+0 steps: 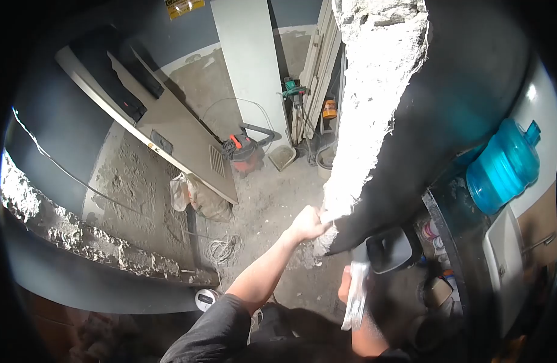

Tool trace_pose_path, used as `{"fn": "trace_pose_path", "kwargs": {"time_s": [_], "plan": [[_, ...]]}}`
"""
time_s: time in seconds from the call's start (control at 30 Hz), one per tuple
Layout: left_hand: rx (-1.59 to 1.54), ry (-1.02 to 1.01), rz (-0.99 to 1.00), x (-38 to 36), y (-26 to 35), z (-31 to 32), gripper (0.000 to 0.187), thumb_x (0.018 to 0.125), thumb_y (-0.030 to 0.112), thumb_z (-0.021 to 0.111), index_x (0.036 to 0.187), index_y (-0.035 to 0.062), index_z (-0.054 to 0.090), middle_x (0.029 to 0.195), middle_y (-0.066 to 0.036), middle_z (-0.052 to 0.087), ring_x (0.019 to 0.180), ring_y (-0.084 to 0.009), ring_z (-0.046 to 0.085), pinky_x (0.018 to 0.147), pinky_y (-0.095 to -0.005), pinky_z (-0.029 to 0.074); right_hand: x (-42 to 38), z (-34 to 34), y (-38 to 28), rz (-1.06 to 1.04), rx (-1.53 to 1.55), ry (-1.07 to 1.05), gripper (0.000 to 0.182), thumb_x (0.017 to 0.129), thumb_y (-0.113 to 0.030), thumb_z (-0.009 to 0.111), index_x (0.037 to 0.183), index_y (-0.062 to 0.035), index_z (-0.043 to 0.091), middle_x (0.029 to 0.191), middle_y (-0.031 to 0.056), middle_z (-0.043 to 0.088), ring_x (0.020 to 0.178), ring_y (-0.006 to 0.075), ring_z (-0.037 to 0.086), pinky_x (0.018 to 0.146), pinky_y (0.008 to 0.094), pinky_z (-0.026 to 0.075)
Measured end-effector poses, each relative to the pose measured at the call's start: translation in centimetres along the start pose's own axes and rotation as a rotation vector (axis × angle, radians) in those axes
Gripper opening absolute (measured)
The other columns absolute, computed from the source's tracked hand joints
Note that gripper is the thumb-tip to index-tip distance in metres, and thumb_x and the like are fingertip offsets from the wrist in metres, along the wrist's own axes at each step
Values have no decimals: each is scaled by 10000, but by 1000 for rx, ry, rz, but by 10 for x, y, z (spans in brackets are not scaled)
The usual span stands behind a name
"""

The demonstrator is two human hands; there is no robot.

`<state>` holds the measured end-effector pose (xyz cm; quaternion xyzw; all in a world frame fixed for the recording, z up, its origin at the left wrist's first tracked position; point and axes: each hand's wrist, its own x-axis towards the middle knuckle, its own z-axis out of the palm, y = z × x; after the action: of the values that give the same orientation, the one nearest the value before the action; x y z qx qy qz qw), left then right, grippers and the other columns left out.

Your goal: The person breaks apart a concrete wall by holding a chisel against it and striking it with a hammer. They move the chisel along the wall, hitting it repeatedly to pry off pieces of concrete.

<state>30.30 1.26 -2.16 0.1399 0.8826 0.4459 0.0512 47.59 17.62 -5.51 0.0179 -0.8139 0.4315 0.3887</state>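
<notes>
Head view, looking steeply down from high up: the left hand (308, 224) reaches out to the broken, rough edge of a wall (375, 91), its grip closed on a pale, flat thing pressed against the lower end of that edge; what exactly it pinches is too blurred to tell. The wall's raw white edge rises straight above this grip, and its dark painted face spreads to the right.

Nearer the body and to the right of the left hand, the right hand (346, 284) shows only partly. A whitish trowel (356, 296) stands just at it, blade pointing down toward the person; the grip seems wrapped about it, but the fingers are hidden, so I cannot tell how tight it is. Just above this grip sits a dark box (390, 248) against the wall's foot.

Far below the left grip lies a dusty floor (272, 193) with a coil of cable (222, 249), a bag (190, 193) and a red vacuum (245, 151). Left of the hands runs a second broken wall top (78, 236). Well to the right of both grips a blue water jug (502, 169) stands above a white sink (508, 260).
</notes>
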Motion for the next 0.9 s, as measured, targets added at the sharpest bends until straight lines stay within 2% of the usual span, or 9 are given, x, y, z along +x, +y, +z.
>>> {"fn": "trace_pose_path", "kwargs": {"time_s": [0.1, 0.13, 0.2, 0.43, 0.53, 0.6, 0.8, 0.83, 0.9], "plan": [[137, -119, 281, -30, -23, 21, 274, 790, 289, 650, 797, 16, 640, 713, -220, 633, 664, -352, 662, 652, -414, 523, -18, -25, 3, 44, 90, -305, 200, 845, -106, 628, 689, -65, 509, 622, 132, 542, 544, 335, 570, 491, 411, 425], [131, -125, 277, -41, -36, 33, 274, 790, 289, 650, 797, 16, 640, 713, -220, 633, 664, -352, 662, 652, -414, 523, -55, -32, 34, 535, 198, -465, 165, 830, -117, 653, 714, -68, 546, 634, 122, 559, 556, 330, 581, 505, 396, 435], [10, -101, -165, -71, -59, 56, 302, 810, 314, 664, 838, 16, 621, 760, -171, 671, 643, -340, 659, 652, -410, 521, -57, -43, 26, 185, 190, -311, 189, 826, -164, 681, 716, -67, 561, 624, 126, 547, 555, 337, 576, 511, 399, 437], [-1154, 214, -1152, -182, -166, 139, 262, 953, 309, 580, 1059, 89, 486, 638, -31, 475, 441, -133, 434, 371, -319, 327, -142, -89, 64, 744, -257, -689, 301, 793, -223, 679, 800, 51, 554, 775, 301, 594, 811, 497, 592, 709, 508, 477], [-894, 354, -712, -154, -132, 139, 205, 982, 267, 542, 987, 86, 447, 692, -30, 473, 533, -147, 471, 483, -321, 418, -159, -100, 95, 804, -309, -791, 358, 798, -261, 661, 907, 68, 571, 932, 336, 597, 927, 514, 560, 836, 546, 454], [-802, 223, -367, -127, -80, 112, 282, 980, 278, 574, 1139, 55, 506, 915, -10, 555, 818, -131, 510, 795, -275, 452, -138, -104, 95, 723, -273, -774, 334, 791, -249, 664, 870, 64, 578, 855, 309, 614, 855, 500, 582, 775, 517, 471], [-165, 119, 126, -73, 19, 59, 215, 915, 210, 602, 1061, 55, 574, 921, -146, 657, 828, -267, 663, 738, -352, 521, -77, -99, 73, 509, 110, -493, 261, 860, -215, 680, 778, -6, 547, 599, 104, 519, 566, 267, 544, 552, 401, 428], [-48, 104, 98, -65, 13, 60, 222, 884, 215, 601, 1047, 65, 583, 858, -160, 658, 785, -308, 668, 698, -385, 527, -83, -82, 88, 208, -30, -317, 238, 880, -180, 668, 755, -37, 524, 585, 53, 482, 546, 202, 515, 525, 369, 407], [171, 129, 104, -49, -2, 63, 241, 828, 262, 591, 978, 73, 585, 716, -158, 655, 683, -372, 662, 639, -447, 529, -83, -80, 107, 550, 111, -455, 264, 905, -211, 651, 752, -56, 502, 609, 39, 484, 598, 182, 527, 562, 324, 411]]}}
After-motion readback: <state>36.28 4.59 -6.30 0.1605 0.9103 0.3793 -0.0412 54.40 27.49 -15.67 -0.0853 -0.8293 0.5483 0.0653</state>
